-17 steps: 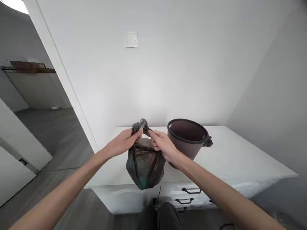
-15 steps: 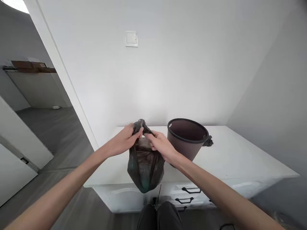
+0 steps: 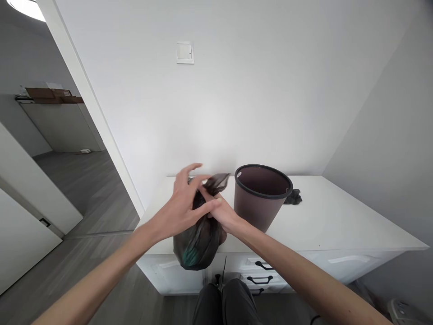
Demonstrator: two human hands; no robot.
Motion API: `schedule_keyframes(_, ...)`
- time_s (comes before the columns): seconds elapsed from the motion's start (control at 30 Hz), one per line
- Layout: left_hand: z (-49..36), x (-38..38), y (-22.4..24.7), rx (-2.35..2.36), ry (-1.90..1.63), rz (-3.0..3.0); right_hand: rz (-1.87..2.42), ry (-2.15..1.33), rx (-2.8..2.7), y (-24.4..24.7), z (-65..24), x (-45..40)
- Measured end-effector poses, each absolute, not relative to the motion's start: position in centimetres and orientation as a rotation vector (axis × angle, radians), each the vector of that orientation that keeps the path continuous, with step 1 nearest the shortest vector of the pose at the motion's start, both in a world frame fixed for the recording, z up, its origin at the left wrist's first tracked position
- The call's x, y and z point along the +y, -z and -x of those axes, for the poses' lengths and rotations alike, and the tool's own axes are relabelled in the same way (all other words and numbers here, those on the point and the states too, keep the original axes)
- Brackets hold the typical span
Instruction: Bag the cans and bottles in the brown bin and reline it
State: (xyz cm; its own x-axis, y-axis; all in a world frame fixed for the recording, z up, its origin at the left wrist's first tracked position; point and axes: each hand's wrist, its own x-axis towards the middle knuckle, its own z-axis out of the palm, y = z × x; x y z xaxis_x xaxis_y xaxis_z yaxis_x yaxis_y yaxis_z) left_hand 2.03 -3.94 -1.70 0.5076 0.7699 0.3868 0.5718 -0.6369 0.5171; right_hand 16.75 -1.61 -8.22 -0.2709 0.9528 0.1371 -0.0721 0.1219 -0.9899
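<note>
A dark, see-through garbage bag [image 3: 198,246] with something green inside hangs at the front edge of the white cabinet top. My right hand [image 3: 219,208] grips its gathered neck, and a loose end of the plastic sticks up above the fingers. Across the neck reaches my left hand [image 3: 187,198], fingers spread, thumb stretched over toward the right hand; it does not grip the bag. Just right of my hands stands a brown trash can [image 3: 259,205] with a black rim, upright and without a visible liner. My left hand hides part of the bag's neck.
Behind the can lies a crumpled black plastic bag [image 3: 293,197] on the white cabinet top [image 3: 324,216]. Drawers with black handles [image 3: 260,280] are below. A wall with a light switch [image 3: 184,52] rises behind; a doorway opens at left.
My left hand has let go of the bag's top and spread its fingers. The neck is now bunched in my right hand, and the bag has shifted slightly left.
</note>
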Motion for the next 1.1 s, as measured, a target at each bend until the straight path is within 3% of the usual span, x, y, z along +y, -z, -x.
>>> schedule_keyframes(0.1,-1.8,-4.4,4.0,1.273,-1.005,-2.112,0.971,-1.626,-1.229,8.0,-17.5,-1.3)
schedule_keyframes(0.27,-2.6,-4.0,6.7,1.225,-0.973,-1.699,1.129,-1.517,-1.277,6.7,-18.3,-1.6)
schedule_keyframes(0.47,-3.6,-3.8,7.2,1.366,-0.995,-1.769,1.183,-1.381,-1.474,5.4,-20.6,-2.1)
schedule_keyframes(0.73,-5.1,-2.9,6.4,1.044,-0.869,-1.667,0.87,-1.634,-1.81,3.8,-26.1,-1.6)
schedule_keyframes(0.9,-6.0,-2.5,6.3,0.883,-0.897,-1.335,0.803,-1.382,-2.094,2.7,-27.5,-2.6)
schedule_keyframes(1.1,-6.2,-2.3,6.8,0.988,-0.942,-1.416,1.01,-0.918,-1.881,4.5,-26.5,-3.5)
